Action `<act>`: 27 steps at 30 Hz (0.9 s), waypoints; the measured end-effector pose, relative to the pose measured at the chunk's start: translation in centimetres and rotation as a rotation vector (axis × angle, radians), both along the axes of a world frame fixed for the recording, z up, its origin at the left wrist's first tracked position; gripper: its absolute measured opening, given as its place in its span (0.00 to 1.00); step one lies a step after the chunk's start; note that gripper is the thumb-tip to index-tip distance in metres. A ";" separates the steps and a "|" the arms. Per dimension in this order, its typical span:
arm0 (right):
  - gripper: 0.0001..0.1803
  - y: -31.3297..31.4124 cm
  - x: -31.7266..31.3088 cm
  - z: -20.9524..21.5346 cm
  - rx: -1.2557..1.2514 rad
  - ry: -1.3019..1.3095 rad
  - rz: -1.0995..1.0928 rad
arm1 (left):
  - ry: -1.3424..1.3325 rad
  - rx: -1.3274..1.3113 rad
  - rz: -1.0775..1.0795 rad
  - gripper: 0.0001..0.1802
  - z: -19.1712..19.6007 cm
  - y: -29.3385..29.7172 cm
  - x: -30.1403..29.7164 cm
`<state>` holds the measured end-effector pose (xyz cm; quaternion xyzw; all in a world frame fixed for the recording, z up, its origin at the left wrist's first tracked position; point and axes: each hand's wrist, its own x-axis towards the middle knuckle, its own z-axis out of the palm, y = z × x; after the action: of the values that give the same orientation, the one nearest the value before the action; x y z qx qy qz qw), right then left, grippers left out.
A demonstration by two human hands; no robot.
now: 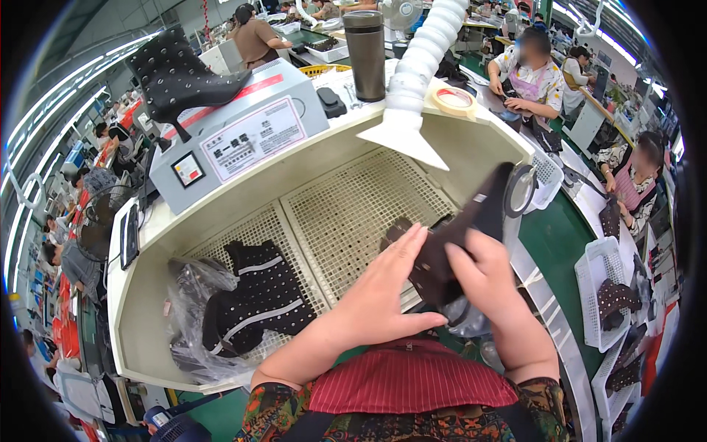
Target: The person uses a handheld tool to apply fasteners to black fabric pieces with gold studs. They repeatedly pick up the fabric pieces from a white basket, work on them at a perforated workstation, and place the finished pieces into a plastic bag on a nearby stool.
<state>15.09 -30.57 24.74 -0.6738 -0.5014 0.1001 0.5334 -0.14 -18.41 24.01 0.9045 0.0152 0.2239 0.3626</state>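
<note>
My right hand [482, 276] grips a dark brown boot upper [436, 259] at its right side, thumb on top. The piece tilts up, one end pointing to the far right. My left hand [379, 291] lies against its left side, fingers straight and together, thumb apart. Part of the upper's lower side is hidden behind my hands. At the left of the cream basin lie studded black uppers [269, 283] with pale strips along their seams, partly inside a clear plastic bag [191, 295].
A white funnel hose [412, 96] hangs over the basin's perforated floor [346, 206]. On the rim stand a studded boot [173, 81] on a grey box [243, 118], a dark tumbler [365, 59] and a tape roll [453, 101]. White baskets [593, 295] stand right; co-workers sit beyond.
</note>
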 end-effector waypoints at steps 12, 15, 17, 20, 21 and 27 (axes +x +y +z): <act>0.10 9.9 -4.4 -6.9 -0.102 0.489 0.283 | -0.092 0.299 0.708 0.39 -10.4 2.5 -1.8; 0.14 10.0 -4.2 -7.6 -0.111 0.594 0.375 | 0.007 0.101 0.750 0.28 -10.7 3.2 -2.0; 0.16 9.6 -3.3 -8.2 -0.122 0.564 0.422 | -0.027 -0.071 0.771 0.21 -10.9 4.7 -2.3; 0.17 6.9 -0.1 -6.7 -0.265 0.461 0.490 | 0.061 -0.295 0.988 0.20 -9.3 7.2 -4.1; 0.17 5.9 1.0 -6.6 -0.323 0.445 0.502 | 0.041 -0.271 1.044 0.21 -8.3 7.8 -5.0; 0.20 2.5 10.1 -15.6 -0.514 -0.406 -0.134 | -0.255 -0.179 1.046 0.16 -2.8 11.5 -7.0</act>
<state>25.24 -28.08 9.14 -0.8240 -0.5103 0.0514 0.2407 -7.18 -6.90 21.21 0.7075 0.4382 0.4801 0.2773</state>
